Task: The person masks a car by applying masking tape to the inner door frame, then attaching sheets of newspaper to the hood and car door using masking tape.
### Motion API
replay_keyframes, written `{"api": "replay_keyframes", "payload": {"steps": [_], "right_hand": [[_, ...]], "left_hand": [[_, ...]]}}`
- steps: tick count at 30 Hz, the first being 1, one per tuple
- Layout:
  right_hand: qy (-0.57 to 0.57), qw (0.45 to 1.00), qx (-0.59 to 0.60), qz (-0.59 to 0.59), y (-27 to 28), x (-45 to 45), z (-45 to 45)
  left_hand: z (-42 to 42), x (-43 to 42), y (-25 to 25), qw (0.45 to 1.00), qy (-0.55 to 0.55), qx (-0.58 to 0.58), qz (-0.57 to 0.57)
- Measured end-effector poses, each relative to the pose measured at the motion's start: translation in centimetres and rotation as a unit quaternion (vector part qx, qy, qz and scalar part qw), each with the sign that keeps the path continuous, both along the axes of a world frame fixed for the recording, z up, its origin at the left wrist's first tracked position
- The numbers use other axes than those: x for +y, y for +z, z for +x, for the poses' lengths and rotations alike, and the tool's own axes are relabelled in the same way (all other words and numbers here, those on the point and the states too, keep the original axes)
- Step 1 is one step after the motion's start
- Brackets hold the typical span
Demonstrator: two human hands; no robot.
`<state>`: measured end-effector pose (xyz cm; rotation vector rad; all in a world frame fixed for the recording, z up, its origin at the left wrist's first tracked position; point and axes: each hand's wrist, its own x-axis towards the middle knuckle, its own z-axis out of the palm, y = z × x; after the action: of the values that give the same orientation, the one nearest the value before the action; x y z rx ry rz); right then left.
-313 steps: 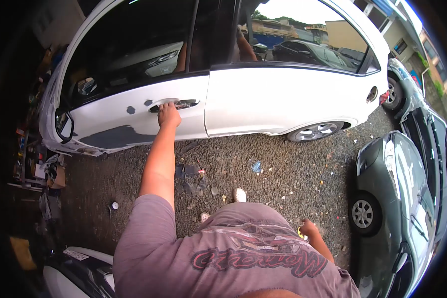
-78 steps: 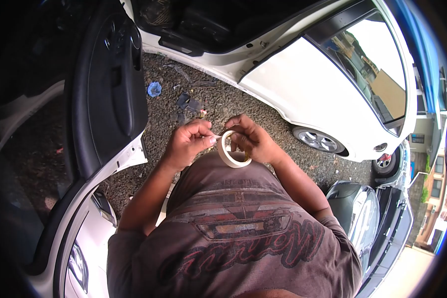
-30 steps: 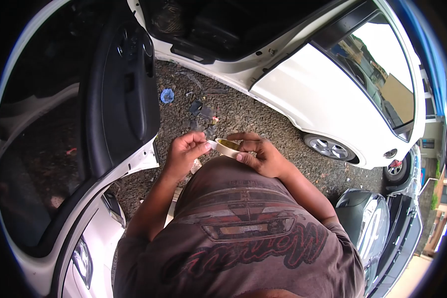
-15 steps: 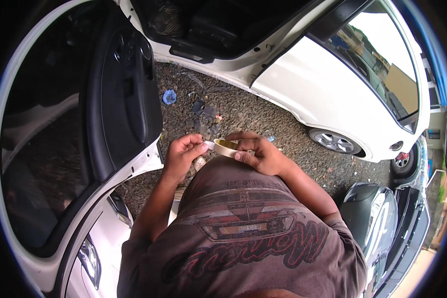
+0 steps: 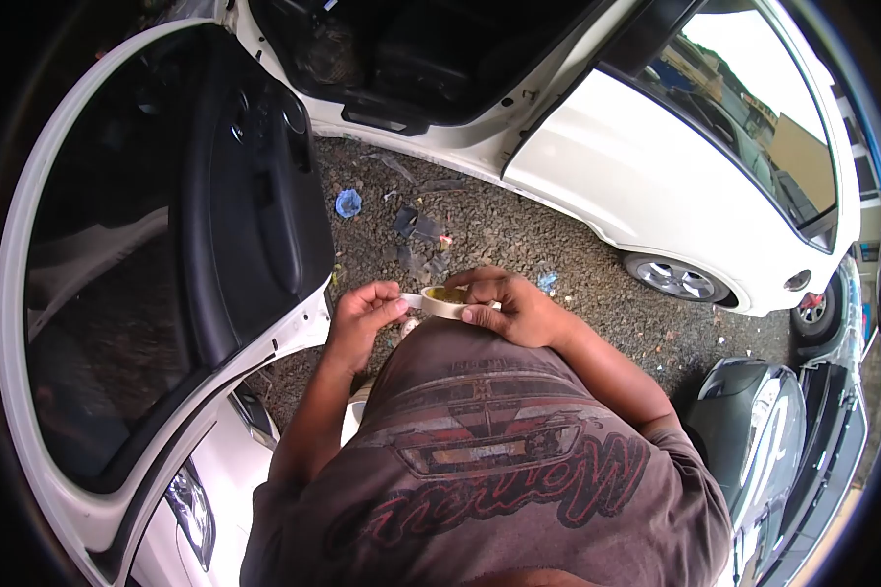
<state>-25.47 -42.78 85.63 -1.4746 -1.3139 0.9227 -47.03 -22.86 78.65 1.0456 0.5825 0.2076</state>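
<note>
Cream ring-shaped tape roll (image 5: 441, 309): between both hands, right of the open white car door with black inner panel (image 5: 255, 230).
Left hand (image 5: 364, 321): thumb and fingers pinch the roll's free strip (image 5: 413, 300), near the door.
Right hand (image 5: 515, 308): clamped on the roll's ring, farther from the door.
Crumpled blue scrap (image 5: 348, 203): on dark gravel (image 5: 524, 223), just right of the door.

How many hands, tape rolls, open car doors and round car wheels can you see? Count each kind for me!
Hands: 2 (left hand, right hand)
Tape rolls: 1 (pale tape roll)
Open car doors: 1 (front door)
Car wheels: 2 (white car's rear wheel, another wheel behind it)
Total: 6
</note>
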Motion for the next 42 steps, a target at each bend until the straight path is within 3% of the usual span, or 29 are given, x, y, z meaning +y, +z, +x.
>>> {"api": "replay_keyframes", "payload": {"steps": [5, 8, 14, 16, 18, 19, 21, 25, 27, 30, 35, 37, 42], "right_hand": [[0.020, 1.000, 0.006, 0.001, -0.6, -0.3, 0.9], [0.009, 1.000, -0.016, -0.007, -0.6, -0.7, 1.3], [0.013, 1.000, 0.020, -0.006, -0.8, -1.0, 2.3], [0.018, 1.000, 0.024, 0.008, -1.4, -1.2, 2.8], [0.017, 0.999, 0.029, 0.003, -1.2, -1.5, 3.2], [0.019, 0.999, 0.030, 0.008, -1.4, -1.5, 3.5], [0.019, 0.999, 0.025, 0.027, -2.0, -1.4, 3.9], [0.033, 0.998, 0.042, 0.021, -2.0, -1.5, 4.8], [0.041, 0.998, 0.053, 0.009, -1.7, -1.5, 4.9], [0.043, 0.997, 0.049, 0.028, -2.6, -1.9, 5.7], [0.038, 0.996, 0.062, 0.042, -3.4, -3.4, 7.0], [0.037, 0.997, 0.063, 0.038, -3.6, -3.8, 7.5], [0.020, 0.996, 0.067, 0.060, -4.9, -4.9, 7.9]], "left_hand": [[-2.1, 0.4, -1.2, 0.998, -0.009, 0.053, -0.015], [-6.1, 1.9, -6.0, 0.991, 0.046, 0.124, -0.008], [-19.9, 3.3, -14.4, 0.894, 0.138, 0.426, -0.028], [-25.6, 3.2, -15.6, 0.855, 0.220, 0.469, -0.004], [-32.1, 5.2, -17.2, 0.836, 0.311, 0.449, -0.055], [-31.7, 5.0, -15.6, 0.835, 0.314, 0.449, -0.051], [-31.5, 4.4, -11.6, 0.752, 0.481, 0.443, 0.080], [-31.5, 7.3, -8.2, 0.738, 0.565, 0.332, 0.161], [-32.2, 8.7, -6.9, 0.790, 0.492, 0.310, 0.194], [-30.5, 8.5, -5.7, 0.768, 0.574, 0.242, 0.151], [-29.0, 7.0, -3.2, 0.734, 0.582, 0.293, 0.192], [-29.7, 7.0, -2.8, 0.738, 0.532, 0.365, 0.199], [-27.7, 4.1, -0.6, 0.762, 0.450, 0.343, 0.315]]}}
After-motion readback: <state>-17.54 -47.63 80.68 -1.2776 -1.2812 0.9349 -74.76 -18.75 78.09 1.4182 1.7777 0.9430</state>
